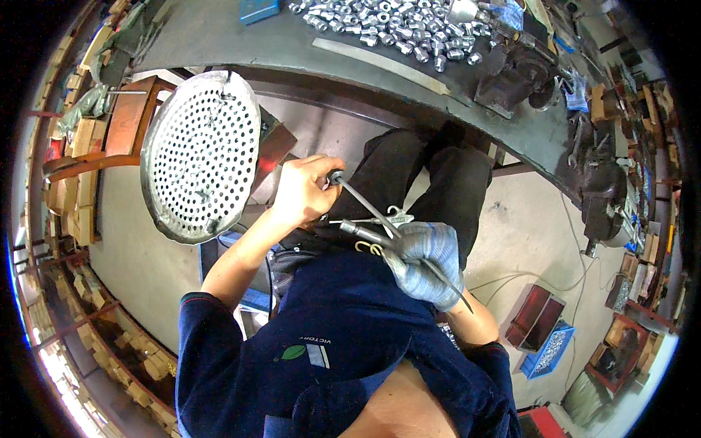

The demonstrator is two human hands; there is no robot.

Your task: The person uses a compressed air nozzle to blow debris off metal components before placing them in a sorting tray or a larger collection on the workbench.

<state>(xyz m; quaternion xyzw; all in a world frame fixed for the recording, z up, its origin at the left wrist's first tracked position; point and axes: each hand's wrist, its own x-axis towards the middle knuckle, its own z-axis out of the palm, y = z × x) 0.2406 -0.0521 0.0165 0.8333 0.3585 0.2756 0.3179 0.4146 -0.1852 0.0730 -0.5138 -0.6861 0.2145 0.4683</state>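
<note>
My left hand (310,191), bare, is closed round the dark round end of a long thin metal rod (358,196). The rod slants down toward my right hand (429,264), which wears a blue-grey knit glove. Those gloved fingers are closed round a short grey metal cylinder (359,233), whose end juts out to the left. A dark tapered tip (454,293) comes out below the glove; whether it belongs to the rod is hidden by the fingers. Just beyond my hands, over my lap, is a pale metal blow gun (396,217) with a thin nozzle.
Ahead stands a dark workbench (219,44) with a heap of shiny metal fittings (409,25), a flat metal strip (380,64) and a vise (515,77). A round perforated metal seat (201,157) is at left. Red and blue bins (537,317) and cables lie on the floor at right.
</note>
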